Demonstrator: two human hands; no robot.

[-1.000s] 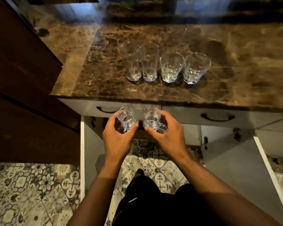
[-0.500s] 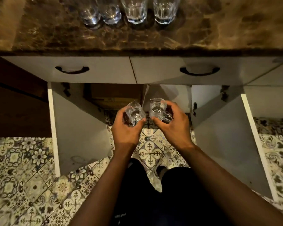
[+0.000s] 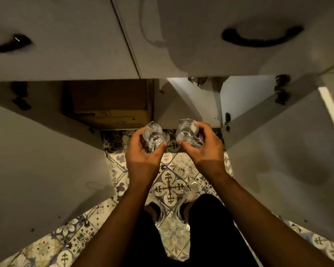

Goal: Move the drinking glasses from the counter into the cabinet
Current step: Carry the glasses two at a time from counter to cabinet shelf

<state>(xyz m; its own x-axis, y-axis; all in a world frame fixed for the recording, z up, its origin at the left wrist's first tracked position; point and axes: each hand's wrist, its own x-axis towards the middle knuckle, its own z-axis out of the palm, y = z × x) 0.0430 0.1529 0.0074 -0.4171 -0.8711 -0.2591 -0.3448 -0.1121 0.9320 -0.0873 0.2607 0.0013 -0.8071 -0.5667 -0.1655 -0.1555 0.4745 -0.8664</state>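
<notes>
Patterned tile floor below, cabinet doors open. Left hand grip held glass, right hand grip held handled glass. Carry step, I guess; next, set both inside.

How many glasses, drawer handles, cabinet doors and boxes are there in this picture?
Glasses: 2, one gripped in the left hand (left glass) and one in the right hand (right glass)
Drawer handles: 2 (left handle, right handle)
Open cabinet doors: 2 (left door, right door)
Cardboard boxes: 1 (box)
Total: 7
</notes>
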